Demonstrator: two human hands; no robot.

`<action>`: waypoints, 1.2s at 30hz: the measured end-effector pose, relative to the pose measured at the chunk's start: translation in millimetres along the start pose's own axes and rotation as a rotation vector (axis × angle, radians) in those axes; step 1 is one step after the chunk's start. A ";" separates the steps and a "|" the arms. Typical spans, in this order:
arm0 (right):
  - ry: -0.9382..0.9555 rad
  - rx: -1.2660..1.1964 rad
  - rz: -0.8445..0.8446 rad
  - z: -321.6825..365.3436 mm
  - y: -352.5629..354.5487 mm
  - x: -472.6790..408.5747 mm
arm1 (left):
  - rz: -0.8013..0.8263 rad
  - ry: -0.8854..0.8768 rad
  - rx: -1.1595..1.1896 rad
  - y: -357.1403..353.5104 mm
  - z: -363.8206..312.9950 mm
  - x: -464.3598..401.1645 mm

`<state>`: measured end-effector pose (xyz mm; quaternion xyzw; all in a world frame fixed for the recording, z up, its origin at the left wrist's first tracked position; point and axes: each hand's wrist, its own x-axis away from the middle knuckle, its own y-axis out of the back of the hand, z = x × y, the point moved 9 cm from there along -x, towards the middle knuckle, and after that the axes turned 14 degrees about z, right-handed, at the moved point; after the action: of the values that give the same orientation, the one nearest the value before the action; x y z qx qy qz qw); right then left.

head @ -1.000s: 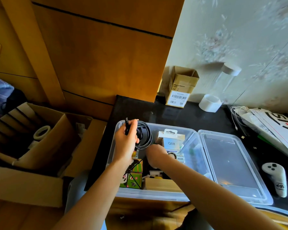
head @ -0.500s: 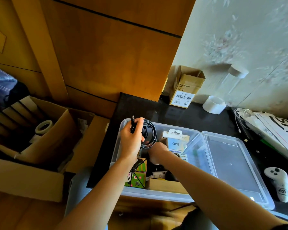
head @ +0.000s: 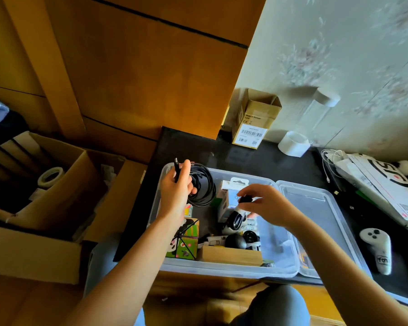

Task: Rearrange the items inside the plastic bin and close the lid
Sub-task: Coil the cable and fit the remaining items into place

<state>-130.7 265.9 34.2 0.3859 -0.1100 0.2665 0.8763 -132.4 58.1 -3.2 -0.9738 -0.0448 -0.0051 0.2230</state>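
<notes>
A person's left hand grips a coil of black cable, fingers curled around the bundle with one plug end poking up past the thumb, above the far-left corner of an open clear plastic bin on a dark counter. To its right, the right hand pinches a small black object between thumb and fingertips over the middle of the bin; what the object is cannot be told. Directly beneath that hand lie a black-and-white gadget, a white retail box standing toward the far wall, a dark round item and a plain cardboard box along the near wall. Below the left wrist sits a green cartoon-printed carton. The bin's transparent lid lies flat on the counter just beyond the right hand, touching the bin's right rim.

The step in hand appears to be sorting loose pieces so the contents sit low. Doing it well likely means keeping the coil tightly gathered so no loop snags, laying it flat in the open floor space between the carton and the gadget, and tucking the small piece into a gap rather than on top, so that nothing stands above the rim when the lid goes on.
</notes>
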 end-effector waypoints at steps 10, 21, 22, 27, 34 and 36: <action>-0.307 0.751 0.186 -31.7 -17.2 12.7 | 0.100 0.019 0.023 -8.4 5.8 3.6; 0.019 -0.489 0.112 19.2 -41.1 -6.4 | 0.421 0.229 0.230 -41.4 21.1 7.2; 0.011 -0.512 0.105 18.4 -41.7 -8.3 | 0.426 0.245 0.237 -40.8 22.2 7.1; 0.037 -0.420 0.152 26.2 -36.2 -11.3 | 0.476 0.267 0.343 -45.0 27.5 6.9; 0.019 -0.573 0.209 25.2 -43.2 -4.7 | 0.441 0.220 0.180 -44.5 32.5 5.5; -0.009 -0.507 0.147 22.4 -41.6 -5.6 | 0.352 0.198 -0.044 -38.0 32.7 4.4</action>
<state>-112.1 224.0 21.4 0.1462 -0.2049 0.2916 0.9228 -131.8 106.8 -16.0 -0.9659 0.1485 -0.0629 0.2023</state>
